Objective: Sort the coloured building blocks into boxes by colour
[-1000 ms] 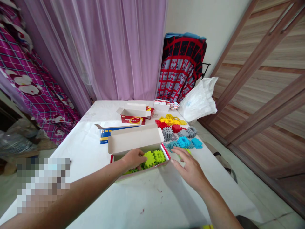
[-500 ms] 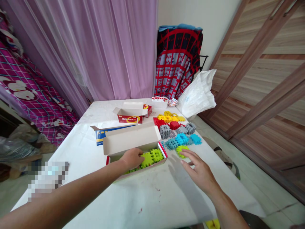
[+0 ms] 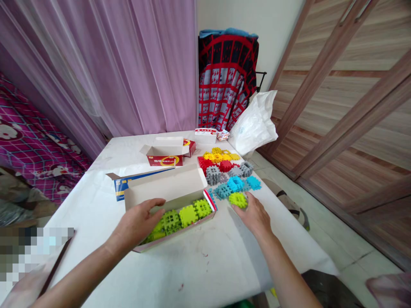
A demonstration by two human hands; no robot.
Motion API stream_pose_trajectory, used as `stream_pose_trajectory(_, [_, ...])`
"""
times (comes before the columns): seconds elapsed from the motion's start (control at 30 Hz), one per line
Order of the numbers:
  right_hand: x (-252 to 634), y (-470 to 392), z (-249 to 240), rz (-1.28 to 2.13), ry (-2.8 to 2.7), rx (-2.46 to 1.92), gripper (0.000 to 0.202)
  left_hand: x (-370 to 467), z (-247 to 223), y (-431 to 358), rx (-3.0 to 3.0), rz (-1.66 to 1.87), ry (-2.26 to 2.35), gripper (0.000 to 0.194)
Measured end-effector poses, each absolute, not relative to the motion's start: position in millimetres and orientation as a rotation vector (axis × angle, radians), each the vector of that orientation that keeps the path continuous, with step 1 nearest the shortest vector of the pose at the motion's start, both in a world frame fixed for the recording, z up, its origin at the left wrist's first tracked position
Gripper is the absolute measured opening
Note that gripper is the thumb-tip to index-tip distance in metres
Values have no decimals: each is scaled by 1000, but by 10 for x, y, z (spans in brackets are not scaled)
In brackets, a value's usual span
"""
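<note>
A long open box (image 3: pixel 167 182) with a raised white flap holds lime-green toy blocks (image 3: pixel 188 215). Over its left end is my left hand (image 3: pixel 143 220), thumb and fingers apart, nothing held between them. My right hand (image 3: pixel 255 214) has its thumb and fingers around a lime-green block (image 3: pixel 238 199) on the table, right of the box. Just behind that block lie blue pieces (image 3: pixel 236 183), with grey (image 3: pixel 213 175), red (image 3: pixel 226 165) and yellow ones (image 3: pixel 217 156) beyond.
Behind the long box stand a blue box (image 3: pixel 120 188) and an open red box (image 3: pixel 165 160). A small white-and-red box (image 3: pixel 206 135) and a white plastic bag (image 3: pixel 255 124) are at the table's far edge. Wooden cabinet doors rise on the right.
My left hand has moved left from the blocks in the box and its fingers have spread. My right hand has closed around the lime-green block. The camera view has shifted slightly.
</note>
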State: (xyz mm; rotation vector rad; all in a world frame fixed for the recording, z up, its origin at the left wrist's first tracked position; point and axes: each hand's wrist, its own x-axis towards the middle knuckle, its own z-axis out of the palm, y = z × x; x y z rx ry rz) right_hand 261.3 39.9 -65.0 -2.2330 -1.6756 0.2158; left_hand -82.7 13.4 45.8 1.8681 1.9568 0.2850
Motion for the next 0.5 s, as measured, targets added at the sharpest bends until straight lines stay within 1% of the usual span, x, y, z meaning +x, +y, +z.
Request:
stream_pose_trajectory(0.07, [2500,418,-605,200,-1642,-2307,64,-1041,468,50,1775,403,2055,50])
stream_pose_trajectory(0.17, [2412,446,-569,170,-1649,-2355,59,-1318,422,-98,1659,596,2149,52])
stream_pose_trajectory(0.3, [2410,472,-590,137,-1701,-2400,48,-1506,299,-306,1653,640,2229,49])
stream_pose_trajectory(0.4, [2443,481,-621,115,-1723,-2398,47,-1511,220,-419,1796,691,2193,45])
stream_pose_trajectory(0.5, [2487,488,-654,98,-1770,-2373,48,-1401,200,-444,2117,732,2012,41])
